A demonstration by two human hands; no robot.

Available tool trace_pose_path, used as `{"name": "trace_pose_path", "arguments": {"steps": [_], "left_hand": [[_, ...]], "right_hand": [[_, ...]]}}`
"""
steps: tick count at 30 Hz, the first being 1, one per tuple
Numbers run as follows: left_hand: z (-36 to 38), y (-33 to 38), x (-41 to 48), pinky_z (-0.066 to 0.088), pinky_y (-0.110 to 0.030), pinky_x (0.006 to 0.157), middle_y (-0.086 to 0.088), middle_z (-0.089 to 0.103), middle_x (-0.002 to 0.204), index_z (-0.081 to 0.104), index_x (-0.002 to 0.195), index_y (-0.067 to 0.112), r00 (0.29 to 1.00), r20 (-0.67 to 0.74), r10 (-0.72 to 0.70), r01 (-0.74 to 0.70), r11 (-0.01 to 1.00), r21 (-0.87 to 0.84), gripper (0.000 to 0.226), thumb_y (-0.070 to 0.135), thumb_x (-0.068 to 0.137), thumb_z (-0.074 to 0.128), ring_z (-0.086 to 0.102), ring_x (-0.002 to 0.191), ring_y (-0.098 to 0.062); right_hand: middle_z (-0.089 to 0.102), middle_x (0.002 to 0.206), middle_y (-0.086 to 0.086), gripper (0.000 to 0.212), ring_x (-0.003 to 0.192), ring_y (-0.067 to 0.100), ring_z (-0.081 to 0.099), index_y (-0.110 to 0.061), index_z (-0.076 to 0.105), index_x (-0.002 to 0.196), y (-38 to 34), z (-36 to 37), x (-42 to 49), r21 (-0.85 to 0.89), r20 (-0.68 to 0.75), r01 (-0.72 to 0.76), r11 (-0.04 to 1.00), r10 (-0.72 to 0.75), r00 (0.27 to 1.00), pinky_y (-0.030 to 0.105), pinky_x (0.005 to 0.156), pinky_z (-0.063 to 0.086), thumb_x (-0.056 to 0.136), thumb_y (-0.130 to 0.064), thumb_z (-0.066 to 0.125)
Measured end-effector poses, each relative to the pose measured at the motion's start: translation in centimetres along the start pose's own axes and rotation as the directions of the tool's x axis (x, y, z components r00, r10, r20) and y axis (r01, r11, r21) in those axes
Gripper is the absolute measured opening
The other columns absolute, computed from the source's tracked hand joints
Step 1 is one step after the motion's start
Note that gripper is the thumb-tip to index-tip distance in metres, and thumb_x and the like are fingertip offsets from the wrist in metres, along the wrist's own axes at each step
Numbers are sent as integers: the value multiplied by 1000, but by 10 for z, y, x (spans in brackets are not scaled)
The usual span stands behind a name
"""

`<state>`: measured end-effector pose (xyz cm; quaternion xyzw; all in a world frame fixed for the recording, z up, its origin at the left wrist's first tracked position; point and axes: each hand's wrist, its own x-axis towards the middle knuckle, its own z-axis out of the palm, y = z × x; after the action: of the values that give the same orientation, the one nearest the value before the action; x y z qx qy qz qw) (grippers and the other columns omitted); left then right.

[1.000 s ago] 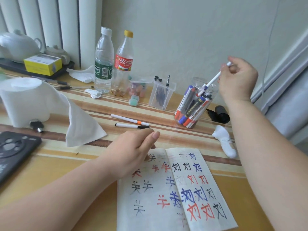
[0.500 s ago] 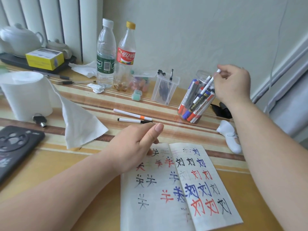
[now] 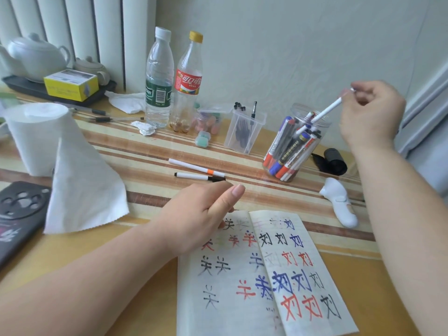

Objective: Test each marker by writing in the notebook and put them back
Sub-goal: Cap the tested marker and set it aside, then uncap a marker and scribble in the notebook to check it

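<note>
Right hand point(image 3: 371, 112) – raised above the clear jar point(image 3: 324, 124), fingers pinched on the top end of a slim white marker point(image 3: 327, 109); the marker is tilted, its lower end inside the jar mouth among the other markers. Left hand point(image 3: 196, 219) – resting at the upper left corner of the open notebook point(image 3: 261, 282), thumb extended, fingers curled under; whether they grip anything cannot be told. The notebook lies flat on the striped counter point(image 3: 145, 151), with black, red and blue characters on its pages. Two loose markers point(image 3: 196, 167) lie just beyond it.
</note>
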<state>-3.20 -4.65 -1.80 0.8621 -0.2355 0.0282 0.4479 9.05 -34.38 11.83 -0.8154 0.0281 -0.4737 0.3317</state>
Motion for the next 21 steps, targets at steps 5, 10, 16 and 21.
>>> {"name": "trace_pose_path", "arguments": {"steps": [5, 10, 16, 21], "left_hand": [[0, -1, 1, 54, -38, 76, 7, 72, 89, 65, 105, 22, 1000, -3, 5, -5, 1000, 22, 81, 79, 91, 10, 68, 76, -4], [0, -1, 1, 54, -40, 75, 6, 71, 88, 65, 103, 22, 1000, -2, 11, -11, 1000, 21, 77, 78, 92, 12, 68, 76, -5], [0, -1, 1, 54, -44, 75, 4, 71, 88, 63, 101, 19, 1000, 8, 1, -1, 999, 50, 77, 77, 93, 14, 68, 74, -9], [0, 1, 2, 54, -44, 73, 4, 70, 90, 62, 98, 20, 999, 30, -11, 9, 996, 84, 65, 70, 98, 21, 68, 77, -11]], "right_hand": [[74, 89, 4, 21, 85, 20, 70, -15, 77, 98, -2, 13, -6, -125, 155, 70, 990, -50, 987, 31, 82, 56, 88, -29, 66], [61, 69, 10, 47, 78, 28, 57, -8, 65, 69, 10, 28, -27, -227, 367, 59, 972, 29, 930, 33, 72, 46, 100, -39, 49], [67, 94, 14, 39, 117, 34, 51, -4, 74, 102, 14, 32, -38, -157, 208, 115, 981, -81, 975, 36, 98, 42, 100, -29, 44], [68, 87, 12, 14, 85, 27, 57, -1, 71, 91, -12, 39, -84, 3, 74, 536, 844, -535, 842, 36, 82, 45, 87, 1, 58]]}}
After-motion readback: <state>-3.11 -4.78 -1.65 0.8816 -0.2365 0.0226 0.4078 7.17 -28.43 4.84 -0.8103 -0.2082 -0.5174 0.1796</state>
